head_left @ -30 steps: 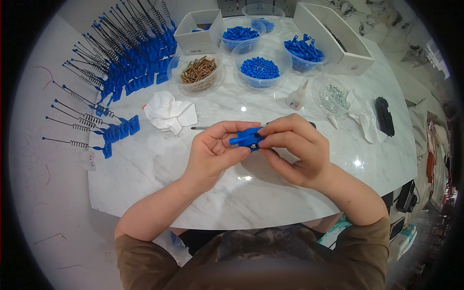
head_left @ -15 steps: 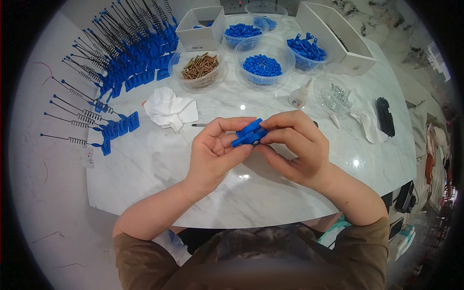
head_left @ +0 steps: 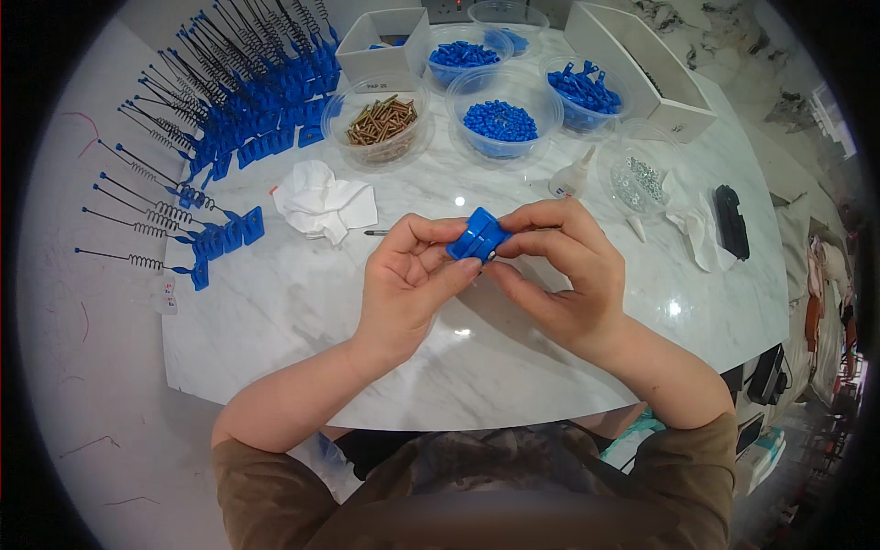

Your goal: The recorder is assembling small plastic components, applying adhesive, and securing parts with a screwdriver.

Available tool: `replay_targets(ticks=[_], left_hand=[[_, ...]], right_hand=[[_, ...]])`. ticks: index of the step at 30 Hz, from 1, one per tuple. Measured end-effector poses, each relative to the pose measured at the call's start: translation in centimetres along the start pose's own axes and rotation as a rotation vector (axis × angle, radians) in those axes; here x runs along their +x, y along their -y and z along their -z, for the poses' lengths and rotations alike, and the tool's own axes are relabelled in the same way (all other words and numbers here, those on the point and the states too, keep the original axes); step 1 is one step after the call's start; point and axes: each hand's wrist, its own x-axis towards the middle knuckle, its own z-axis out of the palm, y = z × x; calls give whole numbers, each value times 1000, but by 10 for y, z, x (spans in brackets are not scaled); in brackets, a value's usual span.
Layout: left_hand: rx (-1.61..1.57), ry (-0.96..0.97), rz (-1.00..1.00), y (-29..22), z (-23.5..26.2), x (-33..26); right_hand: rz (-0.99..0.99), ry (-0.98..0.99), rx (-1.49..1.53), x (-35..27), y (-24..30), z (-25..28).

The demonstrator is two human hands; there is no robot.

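Between both hands, above the middle of the table, is a small blue plastic part (head_left: 477,236) with a ridge and a flat face. My left hand (head_left: 399,289) pinches its left side between thumb and fingers. On its right side my right hand (head_left: 573,270) grips it with thumb and fingertips. A small round metal piece, perhaps a nut (head_left: 491,256), shows at the lower right of the blue part, close to my right thumb. Fingertips hide some of the part's edges. A dark pen-like tool (head_left: 375,233) lies partly behind my left hand.
Bowls hold brass-coloured screws (head_left: 382,122), blue beads (head_left: 500,121), blue clips (head_left: 584,89) and metal nuts (head_left: 639,181). Blue pieces with springs (head_left: 243,229) line the left. Also around are crumpled tissue (head_left: 323,203), a small bottle (head_left: 572,174), white boxes (head_left: 382,41) and a black case (head_left: 731,223).
The blue part has turned in my fingers, so more of its flat face shows. My right hand's fingers have shifted up slightly. Both hands keep their grip.
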Motion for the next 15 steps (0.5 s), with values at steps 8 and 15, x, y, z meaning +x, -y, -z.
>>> replay_targets(ticks=[8,15], left_hand=[[-24,-20,-39,4,0,0],[-15,-66,5,2,-1,1]], right_hand=[[97,-5,-74,5,-5,-4],[275,-43,-331,8,-8,-10]])
